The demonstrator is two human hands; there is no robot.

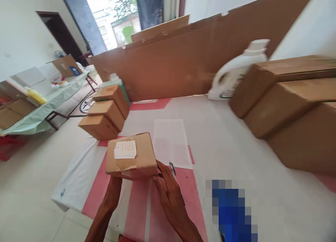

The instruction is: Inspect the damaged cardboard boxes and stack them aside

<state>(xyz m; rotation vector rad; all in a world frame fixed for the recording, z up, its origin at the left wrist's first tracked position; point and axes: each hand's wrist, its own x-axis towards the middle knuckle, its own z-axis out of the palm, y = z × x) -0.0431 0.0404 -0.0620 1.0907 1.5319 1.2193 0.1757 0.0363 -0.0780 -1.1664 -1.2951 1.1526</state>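
A small cardboard box [131,154] with a white label marked in numbers is held up over the table in both my hands. My left hand [115,184] supports its near underside, mostly hidden by the box. Fingers of my right hand [165,180] grip the box's near right corner. A sheet of white paper [170,142] lies on the table just beyond, with a pen [172,168] at its near edge beside my right hand.
Three small cardboard boxes [106,112] are stacked at the table's left, a green bottle [117,82] behind them. Large cardboard boxes [288,105] are piled at the right beside a white jug [236,74]. A cardboard sheet [183,56] stands along the back. Another table [44,102] stands far left.
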